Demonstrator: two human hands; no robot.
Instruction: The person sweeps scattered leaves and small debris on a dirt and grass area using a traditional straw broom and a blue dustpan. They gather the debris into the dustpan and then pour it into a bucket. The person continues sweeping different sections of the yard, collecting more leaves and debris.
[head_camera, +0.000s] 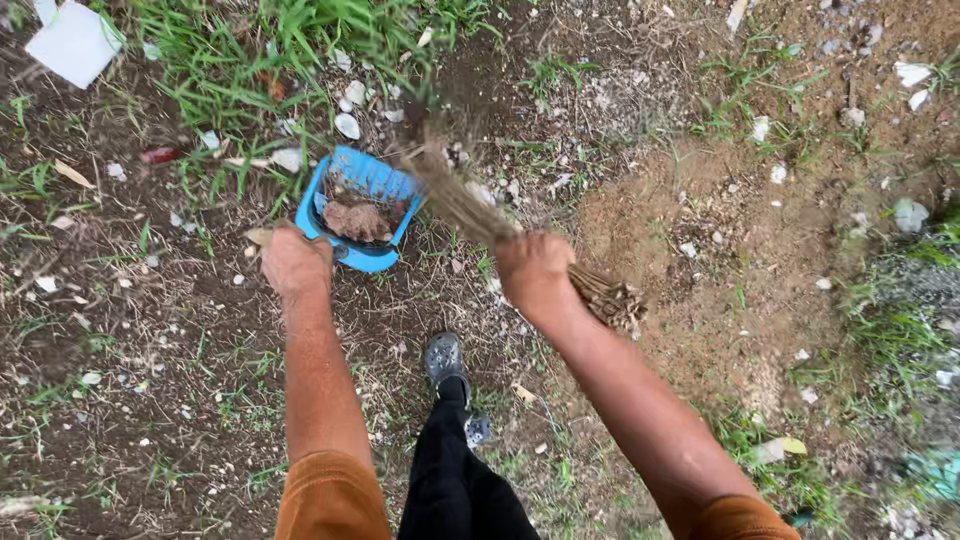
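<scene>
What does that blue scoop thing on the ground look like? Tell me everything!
The blue dustpan looks like plastic, with a ridged back wall and raised sides. It sits tilted on bare dirt by a grass clump, its open mouth facing the stick broom. A brown heap of dirt and dry bits lies inside. The left hand grips its near corner, and the broom's blurred tips, held by the right hand, brush at its right edge.

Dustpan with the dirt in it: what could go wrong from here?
The blue dustpan already carries a clump of debris and is held only by the left hand at its edge; a tilt could spill it. The twig broom in the right hand is blurred mid-sweep and may flick dirt past the pan into the grass.
</scene>
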